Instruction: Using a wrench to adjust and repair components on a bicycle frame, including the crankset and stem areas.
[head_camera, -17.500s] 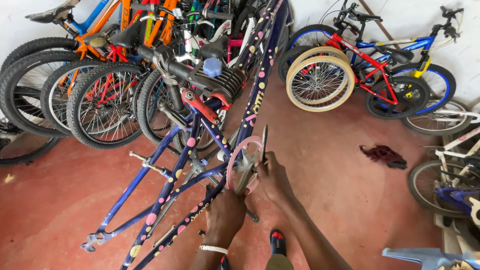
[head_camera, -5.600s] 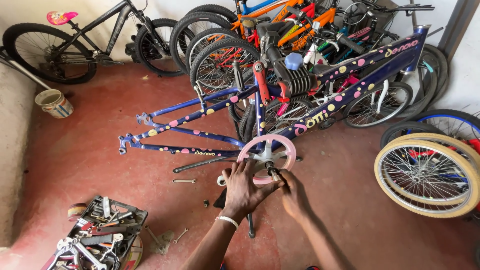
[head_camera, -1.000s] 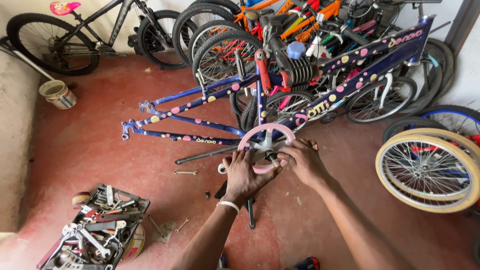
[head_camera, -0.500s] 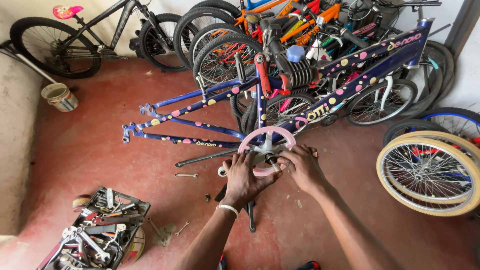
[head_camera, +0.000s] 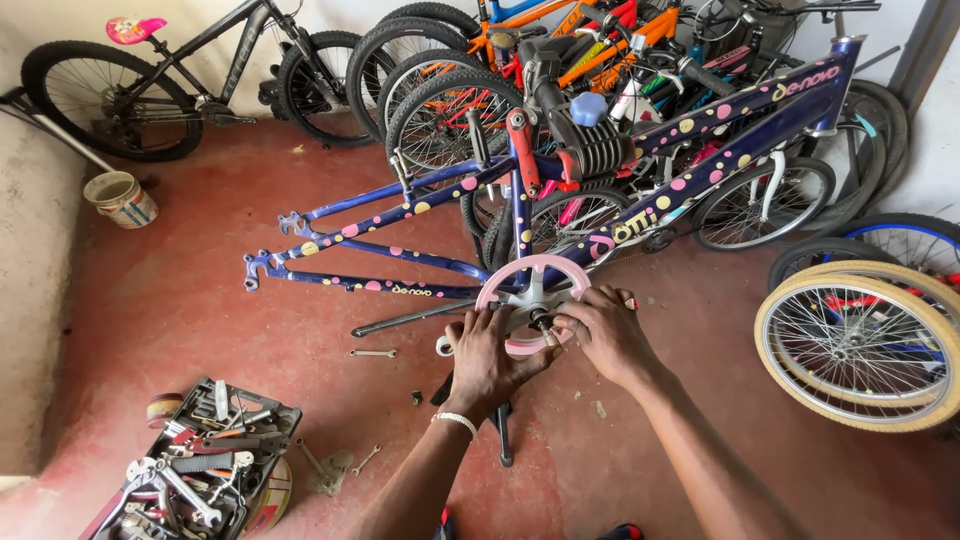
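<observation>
Pink plastic rings the chainwheel (head_camera: 532, 296) at the middle of the scene, fixed to the bottom of a blue frame (head_camera: 560, 205) dotted with pink and yellow spots. This frame stands upside down, its rear stays reaching left and its front end rising to the far right. The left hand (head_camera: 490, 362) lies against the near left edge of the chainwheel, fingers spread and curled loosely over the rim, palm pressed to the disc. A pale bracelet (head_camera: 455, 421) circles that wrist. The right hand (head_camera: 607, 333) sits just right of the hub, its fingers bent together and pinching a small dark part at the axle (head_camera: 541, 321); what exactly they grip is too small to tell. Both hands touch the chainwheel and nearly meet at its centre.

On the red floor (head_camera: 200, 310) just left of the hands lie a long dark bar (head_camera: 405, 319) and a small spanner (head_camera: 373, 353). Near left, a black tray (head_camera: 205, 455) is heaped with tools. A paint-stained bucket (head_camera: 121, 199) stands at the far left by the wall. A cream-tyred wheel (head_camera: 858, 345) leans at the right. Behind the frame, along the far wall, many bicycles (head_camera: 440, 80) are packed together, a black one (head_camera: 170, 80) farthest left.
</observation>
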